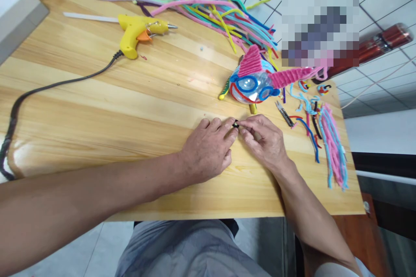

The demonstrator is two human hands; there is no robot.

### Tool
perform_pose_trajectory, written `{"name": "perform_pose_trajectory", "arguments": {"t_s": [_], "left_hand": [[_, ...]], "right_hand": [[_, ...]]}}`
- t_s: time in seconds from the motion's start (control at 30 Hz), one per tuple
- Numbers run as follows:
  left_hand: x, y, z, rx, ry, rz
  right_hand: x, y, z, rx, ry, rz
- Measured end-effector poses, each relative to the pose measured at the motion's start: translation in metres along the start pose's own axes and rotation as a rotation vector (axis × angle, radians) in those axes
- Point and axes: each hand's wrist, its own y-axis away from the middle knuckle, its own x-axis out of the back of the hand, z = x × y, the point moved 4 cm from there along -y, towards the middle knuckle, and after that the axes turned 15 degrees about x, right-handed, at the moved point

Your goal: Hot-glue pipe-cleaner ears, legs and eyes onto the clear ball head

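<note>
My left hand (208,151) rests on the wooden table, its fingers curled and pressed together at a small black piece with a pale green-yellow middle (235,124). The piece looks like a tiny coil, but fingertips partly cover it. From the other side, my right hand (266,140) pinches its edge with thumb and forefinger. Just beyond the hands stands a fish-like figure (251,82) with a clear body, blue rings, a red mouth line and pink pipe-cleaner fins. Small pliers (284,114) lie right of it.
A yellow hot glue gun (130,34) lies at the left, its black cord (61,82) trailing to the table's edge. Colourful pipe cleaners (214,8) are heaped at the back. Pink and blue pipe cleaners (334,147) lie at the right, near a red flask (367,52).
</note>
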Motion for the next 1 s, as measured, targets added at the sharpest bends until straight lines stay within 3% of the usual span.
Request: {"name": "perform_pose_trajectory", "arguments": {"t_s": [1.0], "left_hand": [[-0.0004,0.0002,-0.0007,0.000,-0.012,0.012]], "right_hand": [[-0.0022,0.0012,0.0001,-0.014,0.002,-0.003]]}}
